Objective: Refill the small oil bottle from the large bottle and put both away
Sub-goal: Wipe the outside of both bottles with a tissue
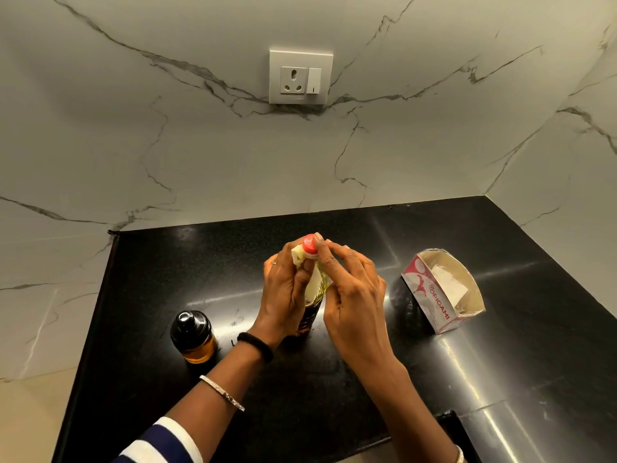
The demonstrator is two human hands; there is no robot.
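Note:
The large oil bottle (312, 309) stands upright on the black counter (334, 379), clear with yellow oil and a red cap (309, 245). My left hand (283, 295) grips its neck and shoulder from the left. My right hand (350, 285) reaches in from the right and pinches the red cap between thumb and fingertips. The small oil bottle (194, 335), amber glass with a black domed top, stands upright to the left of my left wrist, untouched.
An open white and red tissue box (444, 292) lies on the counter to the right. Marble walls close the back and right side, with a socket plate (301, 76) on the back wall. The counter's left edge runs near the small bottle.

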